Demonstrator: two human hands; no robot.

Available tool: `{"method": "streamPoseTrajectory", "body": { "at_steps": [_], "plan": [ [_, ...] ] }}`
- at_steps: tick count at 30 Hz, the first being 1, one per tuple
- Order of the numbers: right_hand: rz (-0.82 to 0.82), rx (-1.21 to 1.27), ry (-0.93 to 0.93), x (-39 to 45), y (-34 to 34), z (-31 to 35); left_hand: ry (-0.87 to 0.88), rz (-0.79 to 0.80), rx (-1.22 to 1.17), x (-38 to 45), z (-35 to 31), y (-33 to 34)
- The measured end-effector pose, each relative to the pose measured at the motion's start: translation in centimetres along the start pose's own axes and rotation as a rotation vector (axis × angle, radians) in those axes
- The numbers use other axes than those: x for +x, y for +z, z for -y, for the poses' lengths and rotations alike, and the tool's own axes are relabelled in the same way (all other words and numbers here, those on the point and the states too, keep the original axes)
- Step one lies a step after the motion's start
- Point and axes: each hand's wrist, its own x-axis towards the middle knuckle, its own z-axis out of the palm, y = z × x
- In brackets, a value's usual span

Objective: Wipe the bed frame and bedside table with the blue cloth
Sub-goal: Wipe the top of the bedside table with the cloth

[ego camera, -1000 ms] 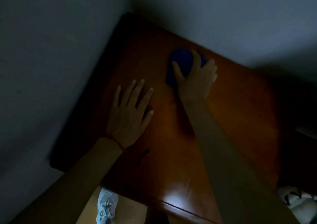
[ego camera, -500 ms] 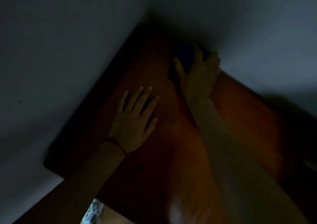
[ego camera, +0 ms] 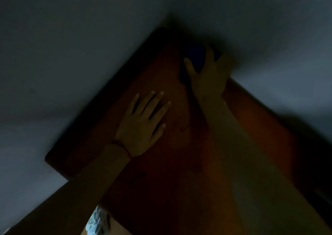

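Note:
The room is dim. A reddish-brown wooden bedside table [ego camera: 260,126] fills the middle of the view, set into a wall corner. My right hand [ego camera: 208,76] presses the blue cloth [ego camera: 195,58] flat against the table top near its far edge, close to the wall; my fingers cover much of the cloth. My left hand [ego camera: 143,125] lies flat on the table top with fingers spread, holding nothing, a red string around its wrist.
Grey walls [ego camera: 71,54] close in on the table's left and far sides. A white shoe [ego camera: 97,222] shows on the floor below the table's near edge. A small dark mark [ego camera: 136,178] lies on the table near my left forearm.
My right hand has pushed the cloth farther toward the far edge by the wall. The view has shifted and grown darker; my left hand stays flat in place.

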Motion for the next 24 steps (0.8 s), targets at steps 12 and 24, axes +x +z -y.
{"method": "streamPoseTrajectory", "body": {
  "at_steps": [12, 24],
  "plan": [
    [0.037, -0.077, -0.130, -6.2, 0.4, -0.1, -0.270, -0.082, 0.020, -8.5, 0.2, -1.4],
    [-0.025, -0.125, -0.219, -13.7, 2.2, 1.6, -0.263, -0.104, 0.038, -10.4, 1.0, -0.7]
  ]
}}
